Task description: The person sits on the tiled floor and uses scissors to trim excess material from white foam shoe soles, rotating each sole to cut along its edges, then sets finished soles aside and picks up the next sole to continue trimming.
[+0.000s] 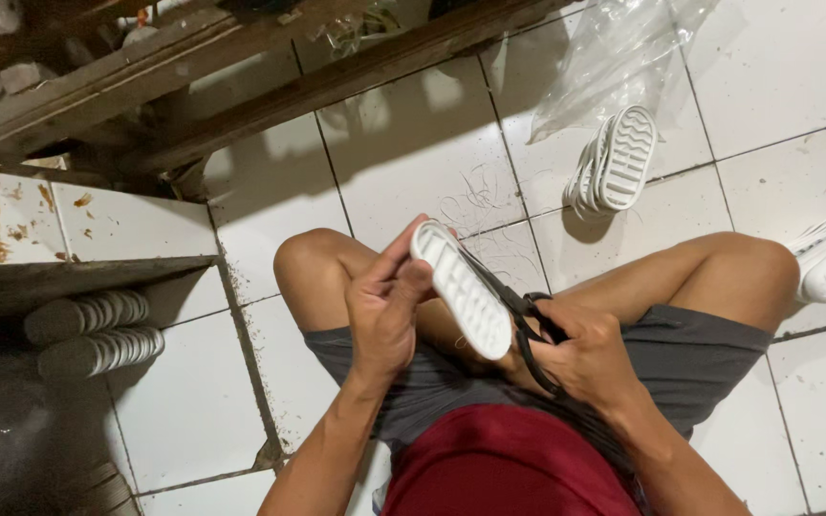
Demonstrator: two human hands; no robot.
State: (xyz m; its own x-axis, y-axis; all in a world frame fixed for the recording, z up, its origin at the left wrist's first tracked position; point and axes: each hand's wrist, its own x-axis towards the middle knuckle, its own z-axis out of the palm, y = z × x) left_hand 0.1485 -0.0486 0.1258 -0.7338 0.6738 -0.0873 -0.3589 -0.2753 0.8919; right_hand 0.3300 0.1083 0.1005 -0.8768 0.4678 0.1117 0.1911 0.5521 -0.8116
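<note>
White ridged rubber shoe sole (pixel 461 287) slants from upper left to lower right, gripped by left hand (pixel 384 311); right hand (pixel 590 358) clasps black-handled scissors (pixel 528 320) at its edge.

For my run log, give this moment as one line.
left hand: grips white shoe sole | right hand: black scissors at sole edge | floor: sole stack, plastic bag

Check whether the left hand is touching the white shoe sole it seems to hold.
Touching. The head view shows the left hand wrapped around one end of the white shoe sole, thumb and fingers pressed on its edge, while the right hand holds black scissors.
</note>
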